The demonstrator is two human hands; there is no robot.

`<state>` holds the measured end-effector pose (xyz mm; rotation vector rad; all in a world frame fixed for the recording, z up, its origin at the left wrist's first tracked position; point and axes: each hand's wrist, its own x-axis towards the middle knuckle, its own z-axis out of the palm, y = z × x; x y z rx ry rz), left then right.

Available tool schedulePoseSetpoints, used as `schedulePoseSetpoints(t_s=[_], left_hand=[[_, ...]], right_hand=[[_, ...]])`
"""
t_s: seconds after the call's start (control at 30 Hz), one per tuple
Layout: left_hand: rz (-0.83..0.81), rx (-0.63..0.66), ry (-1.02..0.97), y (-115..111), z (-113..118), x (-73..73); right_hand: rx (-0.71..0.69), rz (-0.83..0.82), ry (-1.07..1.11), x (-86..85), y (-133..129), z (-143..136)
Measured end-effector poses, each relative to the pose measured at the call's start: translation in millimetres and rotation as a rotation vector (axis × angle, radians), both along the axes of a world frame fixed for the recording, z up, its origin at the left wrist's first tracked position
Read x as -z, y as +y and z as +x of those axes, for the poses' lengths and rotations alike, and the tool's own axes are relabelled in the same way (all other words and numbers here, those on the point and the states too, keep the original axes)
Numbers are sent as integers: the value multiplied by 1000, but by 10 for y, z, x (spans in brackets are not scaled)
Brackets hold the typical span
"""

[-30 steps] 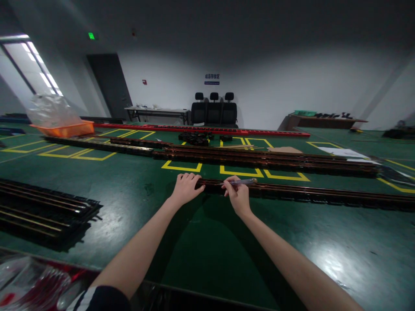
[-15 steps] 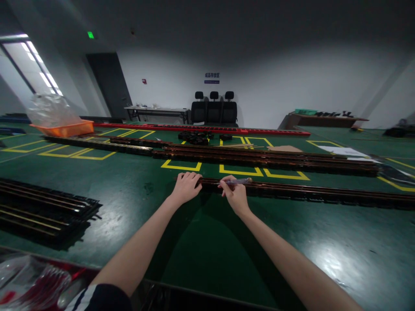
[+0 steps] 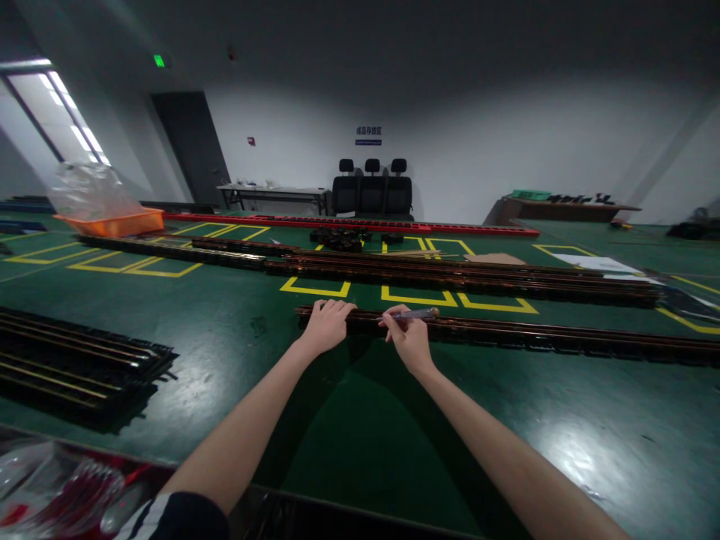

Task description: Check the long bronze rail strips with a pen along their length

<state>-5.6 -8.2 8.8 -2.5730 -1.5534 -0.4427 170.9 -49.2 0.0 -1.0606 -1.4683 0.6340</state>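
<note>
Long dark rails [image 3: 506, 330] lie across the green worktop [image 3: 349, 457], in front of a longer stack [image 3: 461, 276]. The left hand [image 3: 327, 326] rests its grip over them near their left end, while the right hand's [image 3: 409, 337] grip is closed around a slim screwdriver-like tool [image 3: 416, 314].

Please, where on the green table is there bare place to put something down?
The green tabletop is bare between the black, gold-striped stack and the left hand, also right of the right forearm. Long, dark, glossy bars crowd it under the right hand and beyond.
</note>
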Motion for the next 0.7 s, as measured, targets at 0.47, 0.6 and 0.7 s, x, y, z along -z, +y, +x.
schedulePoseSetpoints(t_s=[0.47, 0.6, 0.7], left_hand=[[-18, 7, 1, -4, -52, -29], [-12, 7, 5, 1, -64, -14], [-12, 10, 16, 2, -72, -13]], right_hand=[[15, 16, -30, -8, -13, 8], [34, 32, -1, -2, -15, 8], [45, 33, 30, 3, -18, 9]])
